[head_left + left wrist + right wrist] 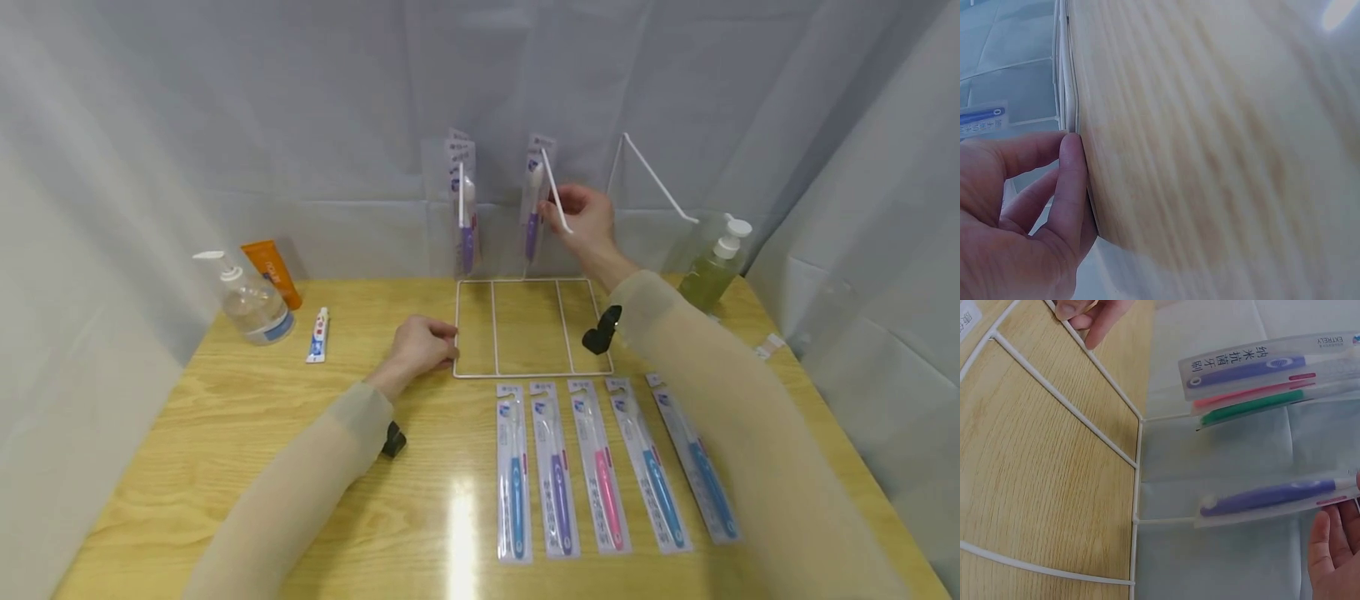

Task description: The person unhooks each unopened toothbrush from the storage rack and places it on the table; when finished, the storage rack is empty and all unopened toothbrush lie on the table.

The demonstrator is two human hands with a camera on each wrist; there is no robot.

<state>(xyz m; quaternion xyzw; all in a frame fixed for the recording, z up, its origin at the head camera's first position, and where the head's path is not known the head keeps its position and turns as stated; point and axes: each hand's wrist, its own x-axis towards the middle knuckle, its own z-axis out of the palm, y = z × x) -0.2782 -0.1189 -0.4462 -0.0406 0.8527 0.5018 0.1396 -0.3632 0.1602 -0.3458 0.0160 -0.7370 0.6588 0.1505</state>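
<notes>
A white wire rack (532, 375) stands on the wooden table (225, 433), its flat base (1138, 487) towards me and three hooks rising at the back. My left hand (448, 335) pinches the base's left edge wire (1071, 94) between thumb and fingertips (1100, 325). My right hand (558, 208) is raised at the middle hook (557, 187), fingers curled about its rod near the front tip. A purple toothbrush pack (532, 221) hangs on that hook, just behind the hand (1332, 550). Several packs (467, 217) hang on the left hook. The right hook (660, 187) is bare.
Several packed toothbrushes (555, 475) lie in a row in front of the rack. A clear pump bottle (255, 304), an orange tube (273, 271) and a small toothpaste tube (319, 335) sit at the back left. A green pump bottle (712, 267) stands back right. Grey cloth walls surround the table.
</notes>
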